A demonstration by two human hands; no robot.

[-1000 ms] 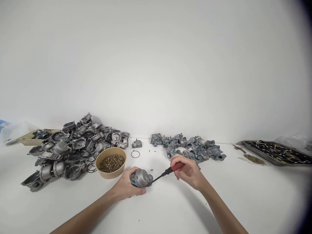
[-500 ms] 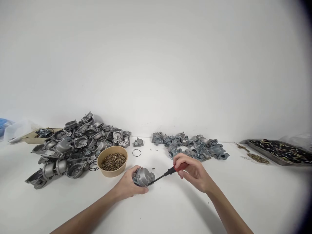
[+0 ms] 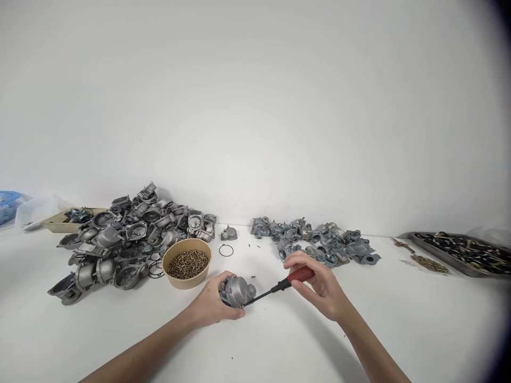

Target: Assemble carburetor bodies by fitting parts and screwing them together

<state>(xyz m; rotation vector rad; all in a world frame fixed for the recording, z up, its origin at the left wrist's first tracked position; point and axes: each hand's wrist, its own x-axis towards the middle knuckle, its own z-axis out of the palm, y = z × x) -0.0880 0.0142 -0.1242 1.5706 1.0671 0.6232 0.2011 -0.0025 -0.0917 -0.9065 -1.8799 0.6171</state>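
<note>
Fingers of the right hand (image 3: pixel 319 290) had loosened around the red handle of the screwdriver (image 3: pixel 281 284) since half a second earlier, baring more of it, and the whole view had slid slightly rightward.

At far left, beside clear plastic (image 3: pixel 42 209), a cream tray (image 3: pixel 59 227) held some metal pieces. Next came a big heap of grey metal bowls (image 3: pixel 107 236), several facing up with hollow insides showing. Black rings (image 3: pixel 155 267) lay between that heap and a tan tub (image 3: pixel 186 283), which held a deep mass of small brass-coloured screws (image 3: pixel 188 264).

Just right of the tub, the left hand (image 3: pixel 211 303) had its fingers closed on a rounded metal part (image 3: pixel 240 291). The screwdriver's tip met its near right edge; the right fingers held the handle lightly.

Beyond, a single cover (image 3: pixel 229 233) and a ring (image 3: pixel 226 250) lay on the table (image 3: pixel 259 351). Farther right sat blue-grey castings (image 3: pixel 319 242), a loose brass-coloured pile (image 3: pixel 430 264) and a dark tray (image 3: pixel 473 272) filled with black and yellowish pieces.
</note>
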